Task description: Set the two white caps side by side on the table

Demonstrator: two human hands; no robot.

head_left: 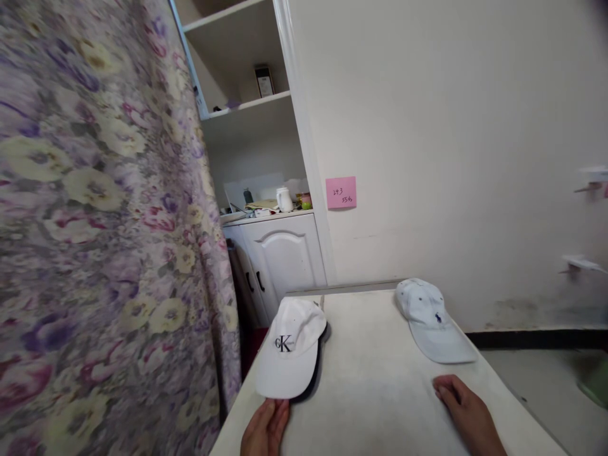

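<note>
A white baseball cap (297,335) with a black CK logo sits at the left of the table, on top of a dark cap (311,383) whose brim edge shows below it. My left hand (266,427) is at the front of the white brim, its fingers together and closed at the edge. A pale blue baseball cap (425,316) with a small dark horse-rider emblem rests at the far right, brim toward me. Just below that brim, my right hand (463,408) is over the table with its fingers curled in, apart from the cap; nothing shows in it.
The white table (370,392) narrows toward the wall, which bears a pink note (341,192). A floral curtain (109,221) hangs close on the left. Behind it stands a white cabinet (287,253) with a white jug (284,200) on its counter.
</note>
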